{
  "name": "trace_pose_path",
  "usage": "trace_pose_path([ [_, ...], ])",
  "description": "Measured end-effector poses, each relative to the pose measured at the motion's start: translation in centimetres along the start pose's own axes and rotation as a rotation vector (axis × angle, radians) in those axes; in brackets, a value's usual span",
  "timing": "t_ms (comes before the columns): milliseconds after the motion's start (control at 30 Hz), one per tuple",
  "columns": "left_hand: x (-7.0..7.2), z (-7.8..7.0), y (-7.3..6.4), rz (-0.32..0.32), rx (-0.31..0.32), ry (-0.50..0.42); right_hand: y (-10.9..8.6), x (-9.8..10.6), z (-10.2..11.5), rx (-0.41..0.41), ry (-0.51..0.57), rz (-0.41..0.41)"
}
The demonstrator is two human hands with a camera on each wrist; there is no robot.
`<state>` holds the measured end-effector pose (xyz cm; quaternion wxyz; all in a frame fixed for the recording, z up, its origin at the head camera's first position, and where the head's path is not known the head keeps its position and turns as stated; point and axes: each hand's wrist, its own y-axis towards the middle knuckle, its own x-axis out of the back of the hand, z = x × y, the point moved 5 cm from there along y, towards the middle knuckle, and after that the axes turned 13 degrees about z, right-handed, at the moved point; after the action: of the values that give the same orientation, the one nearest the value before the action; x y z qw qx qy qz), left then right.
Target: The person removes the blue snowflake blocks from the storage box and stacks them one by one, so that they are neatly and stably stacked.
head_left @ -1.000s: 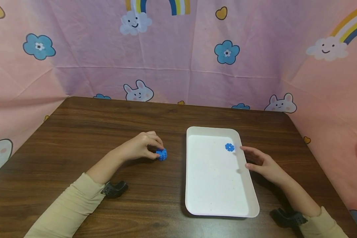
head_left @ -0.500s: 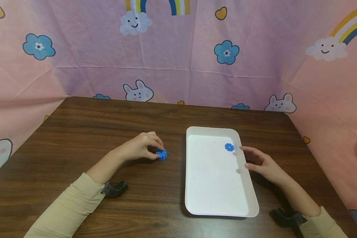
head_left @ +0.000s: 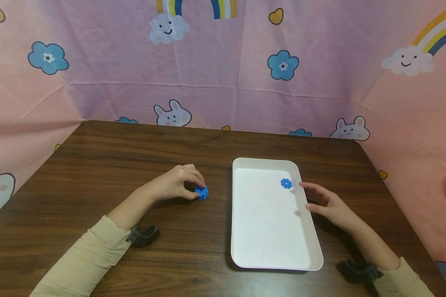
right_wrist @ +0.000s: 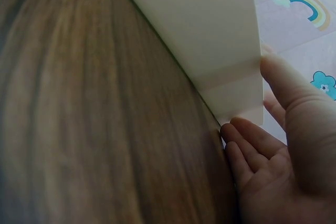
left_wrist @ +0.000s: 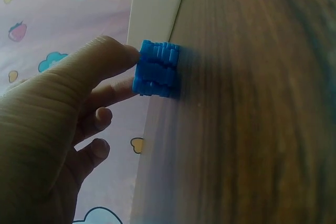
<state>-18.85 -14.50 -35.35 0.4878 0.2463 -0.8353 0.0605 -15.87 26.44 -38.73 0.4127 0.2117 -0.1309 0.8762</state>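
Observation:
My left hand (head_left: 180,181) pinches a small stack of blue snowflake discs (head_left: 202,193) between thumb and fingertips, left of the white tray. In the left wrist view the stack (left_wrist: 156,69) shows notched edges and stands right at the wooden surface; the other fingers (left_wrist: 93,153) are loosely bent. One blue snowflake disc (head_left: 286,183) lies flat inside the white tray (head_left: 269,264), near its far right corner. My right hand (head_left: 330,206) rests with thumb and fingertips at the tray's right rim, fingers relaxed. The right wrist view shows the thumb (right_wrist: 278,74) at the rim's edge.
The tray stands on a dark wooden table (head_left: 115,165), right of centre. A pink cloth (head_left: 215,62) printed with clouds, flowers and rabbits hangs around the back and sides. Dark wrist bands (head_left: 143,237) sit at both sleeves.
The blue stack under my left fingertips has turned slightly, its notches now lying differently. Both hands, the tray and the disc in it stay in place.

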Motion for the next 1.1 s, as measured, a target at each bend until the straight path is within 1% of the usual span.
trace_pose_path([
  [100, 0.2, -0.1, 0.0, -0.010, 0.003, -0.005, 0.0, 0.0, 0.0, 0.008, 0.015, 0.004],
  [167, 0.4, -0.2, 0.0, -0.027, -0.003, 0.001, 0.0, -0.1, 0.0, 0.010, 0.020, 0.007],
  [267, 0.8, -0.5, 0.1, -0.080, -0.032, 0.023, 0.0, -0.1, 0.1, 0.007, 0.023, 0.010],
  [400, 1.5, -1.2, 0.2, -0.146, -0.075, 0.052, 0.0, -0.1, 0.1, 0.004, 0.027, 0.010],
  [567, 1.8, -2.4, 0.9, -0.182, -0.113, 0.047, 0.0, -0.1, 0.1, -0.003, 0.017, 0.004],
  [733, 1.7, -3.9, 2.4, -0.224, -0.161, 0.014, -0.1, -0.1, 0.0, -0.013, 0.015, 0.003],
  [867, 1.4, -5.1, 4.0, -0.247, -0.169, -0.016, -0.1, -0.1, 0.0, -0.019, 0.010, -0.004],
  [967, 0.9, -5.8, 5.2, -0.254, -0.149, -0.043, -0.1, -0.1, 0.0, -0.021, 0.005, -0.004],
  [1100, 0.3, -6.4, 6.8, -0.232, -0.076, -0.085, -0.1, -0.1, 0.0, -0.017, 0.007, 0.000],
])
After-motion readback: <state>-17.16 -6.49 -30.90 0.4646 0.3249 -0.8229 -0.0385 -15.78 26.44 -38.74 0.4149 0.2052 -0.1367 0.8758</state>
